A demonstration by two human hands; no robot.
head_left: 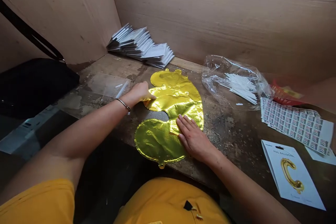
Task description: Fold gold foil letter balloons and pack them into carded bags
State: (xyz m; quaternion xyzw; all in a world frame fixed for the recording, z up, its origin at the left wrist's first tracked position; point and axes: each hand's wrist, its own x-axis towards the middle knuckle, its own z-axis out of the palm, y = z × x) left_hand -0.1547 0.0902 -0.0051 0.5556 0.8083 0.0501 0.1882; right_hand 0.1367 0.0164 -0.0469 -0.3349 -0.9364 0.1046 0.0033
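Note:
A flat, uninflated gold foil balloon lies on the worn wooden table, partly folded over itself. My left hand is closed on the balloon's left edge, thumb and fingers pinching the foil. My right hand lies flat on the balloon's middle, fingers stretched out and together, pressing the fold down. A thin bracelet circles my left wrist.
A fanned stack of white cards lies at the back left. A clear plastic bag of white straws, a sticker sheet, a "foil balloon" card and a red item sit right. An empty clear sleeve and black bag lie left.

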